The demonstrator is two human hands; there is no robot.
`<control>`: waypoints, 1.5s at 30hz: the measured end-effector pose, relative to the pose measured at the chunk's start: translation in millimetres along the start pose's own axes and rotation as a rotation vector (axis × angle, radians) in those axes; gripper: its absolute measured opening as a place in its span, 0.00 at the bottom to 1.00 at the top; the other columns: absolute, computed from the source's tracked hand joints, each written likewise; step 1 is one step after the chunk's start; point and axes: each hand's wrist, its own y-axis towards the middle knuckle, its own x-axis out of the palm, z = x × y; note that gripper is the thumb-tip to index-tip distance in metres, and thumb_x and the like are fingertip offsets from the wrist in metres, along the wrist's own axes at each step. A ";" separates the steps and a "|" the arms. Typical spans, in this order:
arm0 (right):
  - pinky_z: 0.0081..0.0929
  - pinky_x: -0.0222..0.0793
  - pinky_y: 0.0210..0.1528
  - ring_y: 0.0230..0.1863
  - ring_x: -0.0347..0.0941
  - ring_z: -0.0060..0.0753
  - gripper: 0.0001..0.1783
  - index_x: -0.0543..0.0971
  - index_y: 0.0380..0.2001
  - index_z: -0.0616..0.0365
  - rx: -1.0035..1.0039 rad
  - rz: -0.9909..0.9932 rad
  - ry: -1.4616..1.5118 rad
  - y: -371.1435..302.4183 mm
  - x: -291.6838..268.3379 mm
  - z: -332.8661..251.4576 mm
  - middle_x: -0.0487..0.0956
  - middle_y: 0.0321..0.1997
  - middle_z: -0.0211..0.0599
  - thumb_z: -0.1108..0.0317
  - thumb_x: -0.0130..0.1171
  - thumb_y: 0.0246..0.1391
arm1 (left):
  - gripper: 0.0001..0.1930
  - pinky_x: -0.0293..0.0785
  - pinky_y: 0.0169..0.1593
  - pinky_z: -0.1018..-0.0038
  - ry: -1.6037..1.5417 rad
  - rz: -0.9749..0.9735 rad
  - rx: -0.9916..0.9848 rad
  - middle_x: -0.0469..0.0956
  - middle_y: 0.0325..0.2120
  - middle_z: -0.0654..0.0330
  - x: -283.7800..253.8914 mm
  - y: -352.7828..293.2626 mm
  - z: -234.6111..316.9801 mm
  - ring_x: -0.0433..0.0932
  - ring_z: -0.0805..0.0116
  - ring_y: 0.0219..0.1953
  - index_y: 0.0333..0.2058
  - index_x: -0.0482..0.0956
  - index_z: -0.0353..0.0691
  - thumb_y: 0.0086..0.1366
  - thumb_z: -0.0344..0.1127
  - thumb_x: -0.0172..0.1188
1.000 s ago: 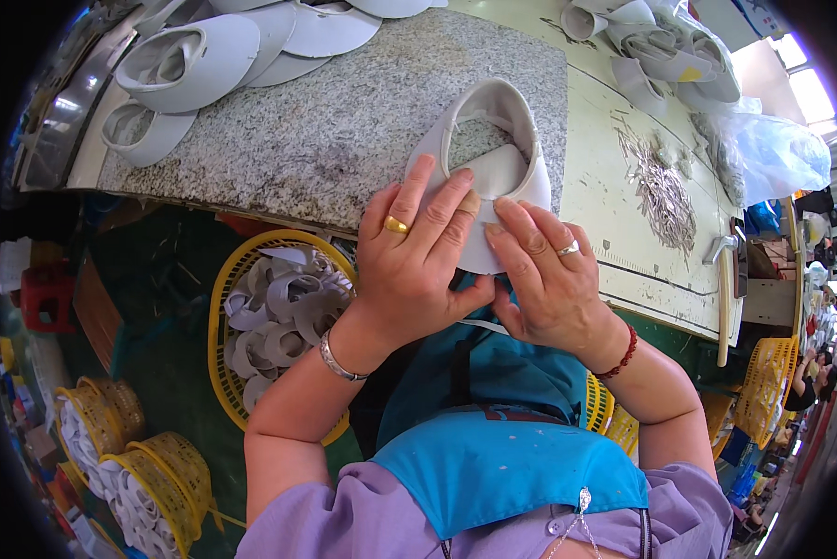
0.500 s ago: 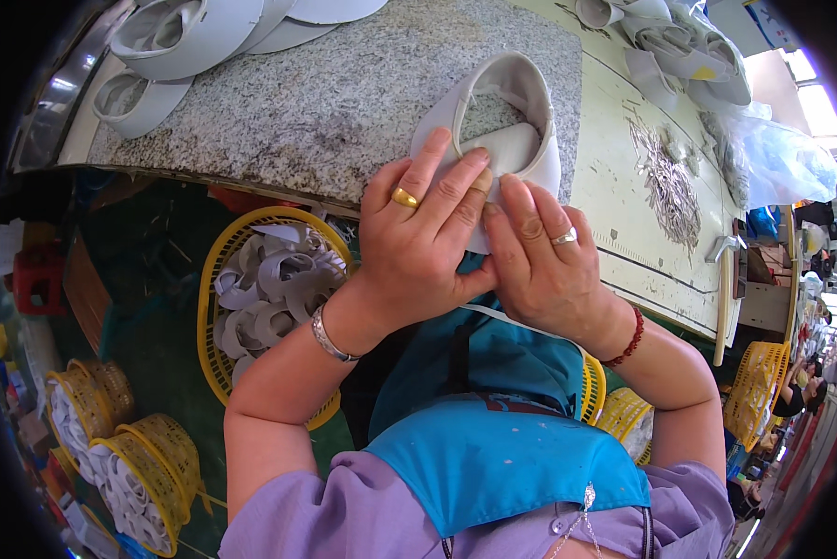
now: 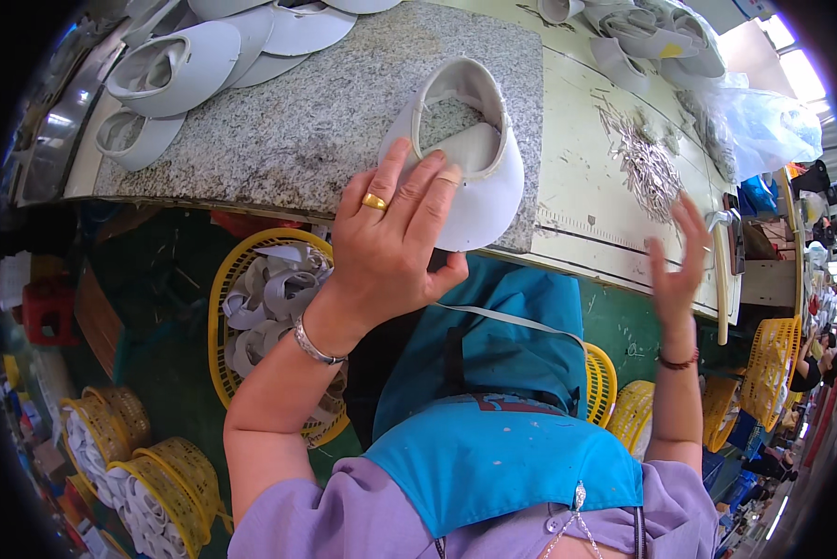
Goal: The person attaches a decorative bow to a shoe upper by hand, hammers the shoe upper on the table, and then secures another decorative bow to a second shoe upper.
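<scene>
A white shoe upper (image 3: 491, 200), with a rounded front and a padded-looking opening, lies at the near edge of a speckled stone slab (image 3: 279, 130). My left hand (image 3: 381, 228) holds it from the left, fingers pressed over the rim of the opening and thumb by the near edge. My right hand (image 3: 681, 265) is off to the right, empty, with fingers apart. It is closest to a pile of slim silvery metal pieces (image 3: 644, 168) and a hammer (image 3: 722, 279) with a wooden handle.
More white uppers (image 3: 190, 70) are stacked at the slab's far left, and others (image 3: 665, 42) lie far right beside a clear plastic bag (image 3: 763, 126). Below the table edge stands a yellow basket (image 3: 218, 317) of white pieces. Further yellow baskets (image 3: 181, 475) stand lower left.
My right hand has let go of the shoe upper and swung right, toward the metal pieces. My left hand stays on the upper. The whole view has shifted slightly.
</scene>
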 end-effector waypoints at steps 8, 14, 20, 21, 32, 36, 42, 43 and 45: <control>0.38 0.57 0.62 0.59 0.66 0.48 0.20 0.73 0.50 0.62 0.478 -0.114 -0.630 -99.9 -81.6 157.0 0.72 0.56 0.48 0.64 0.56 0.55 | 0.23 0.72 0.45 0.60 0.072 0.017 0.107 0.77 0.43 0.51 -1.7 6.7 -1.8 0.75 0.45 0.49 0.41 0.79 0.39 0.43 0.41 0.58; 0.37 0.65 0.53 0.49 0.73 0.48 0.20 0.74 0.47 0.65 0.533 -0.199 -0.589 -99.6 -82.2 180.4 0.77 0.47 0.51 0.60 0.50 0.60 | 0.23 0.76 0.39 0.64 0.138 -0.034 0.122 0.78 0.42 0.52 -7.8 13.4 2.6 0.77 0.47 0.48 0.39 0.80 0.36 0.43 0.41 0.58; 0.32 0.69 0.42 0.38 0.74 0.38 0.16 0.74 0.43 0.66 0.609 -0.119 -0.390 -72.8 -80.3 152.1 0.78 0.37 0.41 0.64 0.47 0.61 | 0.24 0.77 0.34 0.66 0.194 -0.135 0.116 0.78 0.41 0.51 -13.8 18.3 8.6 0.78 0.46 0.46 0.38 0.80 0.33 0.42 0.41 0.59; 0.32 0.69 0.42 0.38 0.74 0.38 0.16 0.74 0.43 0.66 0.608 -0.119 -0.391 -68.0 -81.9 145.8 0.78 0.37 0.41 0.64 0.47 0.61 | 0.25 0.77 0.34 0.66 0.197 -0.145 0.117 0.78 0.41 0.51 -16.0 19.6 9.4 0.77 0.46 0.46 0.39 0.79 0.32 0.42 0.42 0.59; 0.11 0.56 0.17 0.17 0.60 0.10 0.18 0.74 0.36 0.60 0.744 -0.505 1.011 15.4 -15.6 -87.0 0.68 0.22 0.22 0.54 0.47 0.65 | 0.21 0.69 0.47 0.65 -0.049 -0.036 0.006 0.77 0.44 0.49 -5.1 11.1 2.8 0.74 0.48 0.50 0.38 0.79 0.32 0.50 0.42 0.61; 0.10 0.55 0.18 0.19 0.58 0.09 0.20 0.74 0.36 0.60 0.707 -0.600 1.001 19.6 10.1 -102.3 0.67 0.22 0.21 0.52 0.48 0.64 | 0.15 0.69 0.48 0.64 -0.095 0.131 -0.053 0.77 0.45 0.53 9.6 11.7 -2.5 0.74 0.54 0.49 0.37 0.80 0.35 0.49 0.33 0.62; 0.22 0.57 0.21 0.18 0.60 0.20 0.21 0.74 0.34 0.64 0.430 -0.591 0.738 27.6 6.3 -104.1 0.67 0.18 0.30 0.54 0.47 0.65 | 0.13 0.66 0.48 0.65 -0.069 0.124 -0.077 0.77 0.43 0.59 8.7 10.2 -2.2 0.72 0.59 0.50 0.35 0.81 0.38 0.48 0.33 0.62; 0.22 0.57 0.21 0.18 0.60 0.20 0.21 0.74 0.34 0.64 0.428 -0.595 0.734 29.5 4.6 -104.8 0.67 0.18 0.30 0.54 0.47 0.65 | 0.13 0.65 0.49 0.65 -0.056 0.129 -0.076 0.77 0.43 0.60 8.7 10.9 -1.4 0.72 0.60 0.51 0.35 0.81 0.38 0.48 0.33 0.62; 0.27 0.58 0.23 0.19 0.60 0.26 0.21 0.73 0.33 0.66 0.376 -0.614 0.694 33.5 4.1 -106.9 0.67 0.17 0.34 0.55 0.46 0.65 | 0.12 0.63 0.51 0.65 -0.048 0.126 -0.094 0.78 0.44 0.61 8.5 9.3 -0.2 0.72 0.59 0.51 0.35 0.81 0.39 0.49 0.33 0.62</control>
